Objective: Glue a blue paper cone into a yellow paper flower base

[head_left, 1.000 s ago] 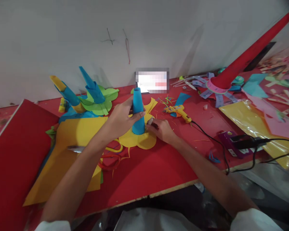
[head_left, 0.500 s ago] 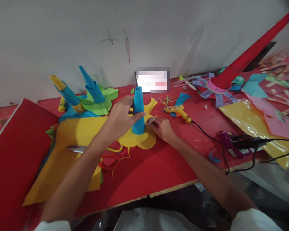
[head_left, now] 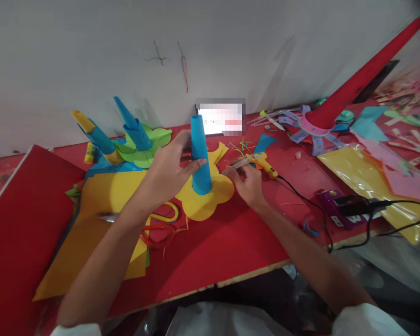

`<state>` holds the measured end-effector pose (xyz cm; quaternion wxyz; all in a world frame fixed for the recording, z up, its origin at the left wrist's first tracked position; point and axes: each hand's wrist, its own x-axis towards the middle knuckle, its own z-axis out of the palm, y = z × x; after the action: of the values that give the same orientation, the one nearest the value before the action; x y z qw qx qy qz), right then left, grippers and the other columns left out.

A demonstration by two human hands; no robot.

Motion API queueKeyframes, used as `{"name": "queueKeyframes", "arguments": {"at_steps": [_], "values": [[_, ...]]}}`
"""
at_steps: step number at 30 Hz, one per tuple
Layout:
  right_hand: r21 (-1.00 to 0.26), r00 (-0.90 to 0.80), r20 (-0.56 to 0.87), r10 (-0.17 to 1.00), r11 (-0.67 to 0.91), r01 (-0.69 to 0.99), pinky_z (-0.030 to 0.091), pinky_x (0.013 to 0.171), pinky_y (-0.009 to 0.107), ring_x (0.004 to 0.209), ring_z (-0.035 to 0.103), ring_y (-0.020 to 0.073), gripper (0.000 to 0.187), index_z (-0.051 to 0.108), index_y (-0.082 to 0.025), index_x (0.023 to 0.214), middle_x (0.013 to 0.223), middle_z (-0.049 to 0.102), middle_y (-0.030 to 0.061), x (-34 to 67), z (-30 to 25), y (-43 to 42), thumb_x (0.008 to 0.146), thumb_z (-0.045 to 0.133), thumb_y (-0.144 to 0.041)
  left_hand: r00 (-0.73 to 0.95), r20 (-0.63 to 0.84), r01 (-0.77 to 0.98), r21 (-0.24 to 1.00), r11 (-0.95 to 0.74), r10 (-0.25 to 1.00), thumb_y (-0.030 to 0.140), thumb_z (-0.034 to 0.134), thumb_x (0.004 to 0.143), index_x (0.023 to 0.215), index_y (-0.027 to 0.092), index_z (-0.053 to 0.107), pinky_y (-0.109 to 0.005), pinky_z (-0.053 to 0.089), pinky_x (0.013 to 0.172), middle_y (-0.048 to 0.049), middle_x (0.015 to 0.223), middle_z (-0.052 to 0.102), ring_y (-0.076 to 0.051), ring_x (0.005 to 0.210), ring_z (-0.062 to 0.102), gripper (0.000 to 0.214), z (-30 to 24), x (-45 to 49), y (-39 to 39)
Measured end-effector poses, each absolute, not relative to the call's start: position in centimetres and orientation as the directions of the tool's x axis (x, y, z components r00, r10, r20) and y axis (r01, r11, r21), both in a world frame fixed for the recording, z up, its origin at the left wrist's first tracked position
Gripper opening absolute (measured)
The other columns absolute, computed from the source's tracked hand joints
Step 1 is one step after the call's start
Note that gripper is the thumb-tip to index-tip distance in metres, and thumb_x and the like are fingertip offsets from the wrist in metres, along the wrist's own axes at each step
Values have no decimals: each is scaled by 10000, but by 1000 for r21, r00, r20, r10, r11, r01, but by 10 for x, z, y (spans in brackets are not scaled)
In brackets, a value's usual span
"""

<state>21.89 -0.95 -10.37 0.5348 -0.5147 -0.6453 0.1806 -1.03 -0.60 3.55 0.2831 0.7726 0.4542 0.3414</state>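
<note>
My left hand [head_left: 170, 165] is wrapped around a blue paper tube [head_left: 200, 156], with the thumb across its front. The tube stands nearly upright, leaning slightly left, on a flower-shaped piece of yellow paper [head_left: 203, 210]. Just right of the flower, my right hand [head_left: 249, 185] pinches a flat, pale wooden stick [head_left: 242, 162] between thumb and fingers. Behind that hand lies a yellow glue gun [head_left: 266, 165]. Scissors with red and yellow handles [head_left: 157, 236] rest by my left forearm, their blades partly hidden.
Yellow paper sheets [head_left: 101, 191] and a red board [head_left: 28, 219] lie on the left. Further back stand blue tubes on a green paper flower [head_left: 161, 137]. A lit screen [head_left: 220, 122] leans on the wall. Right are a red cone [head_left: 367, 70], a purple box [head_left: 346, 219] and black cable.
My right hand has drawn away from the tube's base to the right, and its stick now shows more fully. The tube tilts a little more left, and the yellow flower has turned slightly.
</note>
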Motion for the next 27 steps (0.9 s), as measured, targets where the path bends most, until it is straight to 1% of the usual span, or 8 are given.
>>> {"name": "queueKeyframes", "arguments": {"at_steps": [4,7,12,14,18,21,24,27], "values": [[-756,-8,483,876,421,502,519,632,322,661,688,197,485,712,-235,831,785,784,62,218,-104,-9,1019,562,-656,385,199,549,735,-398,901,305,678,914,1082,218,583,-447,664,925,-47,997,739,-231,928,748,212,24,-6,-3],[-750,-116,434,893,430,502,489,630,311,675,695,195,473,727,-225,835,784,785,61,216,-108,-8,1025,572,-630,368,210,572,716,-399,906,301,673,914,1070,224,568,-442,668,892,-35,935,716,-223,874,733,203,20,-4,-2],[-740,-272,340,900,435,514,406,562,285,551,580,149,452,703,-204,793,663,695,27,210,-116,-6,1032,579,-566,378,209,571,714,-405,902,292,666,923,1073,226,552,-438,660,899,-44,960,724,-228,893,737,200,21,-4,-3],[-740,-269,338,902,431,516,401,561,280,547,563,145,445,698,-202,779,651,676,22,209,-117,-4,1032,583,-551,375,205,578,711,-401,904,295,670,921,1073,225,555,-439,657,895,-52,976,732,-236,910,743,203,22,-4,-3],[-763,-231,365,902,432,481,449,610,282,627,632,173,349,747,-208,860,726,733,36,209,-118,-2,1020,612,-488,381,208,566,719,-405,901,293,676,917,1092,225,563,-434,648,907,-54,988,743,-236,924,744,219,22,-4,-3],[-773,-237,345,908,418,477,451,600,283,610,632,173,317,751,-204,838,711,739,37,209,-119,-1,1008,626,-440,380,218,575,706,-414,899,300,687,916,1064,228,577,-418,630,898,-45,958,729,-232,916,732,198,20,-2,-5],[-773,-203,353,913,407,488,472,613,289,634,666,183,333,750,-210,832,742,766,46,210,-116,-2,1006,638,-471,364,238,626,653,-426,900,345,712,911,984,221,586,-416,609,864,-47,932,703,-231,880,704,191,16,2,-5],[-800,-122,367,922,380,464,509,638,298,676,713,196,410,752,-218,841,786,794,55,213,-110,-3,1014,618,-565,340,278,653,618,-438,898,357,722,904,939,212,588,-412,600,847,-58,959,697,-227,877,682,200,14,6,-5]]}}
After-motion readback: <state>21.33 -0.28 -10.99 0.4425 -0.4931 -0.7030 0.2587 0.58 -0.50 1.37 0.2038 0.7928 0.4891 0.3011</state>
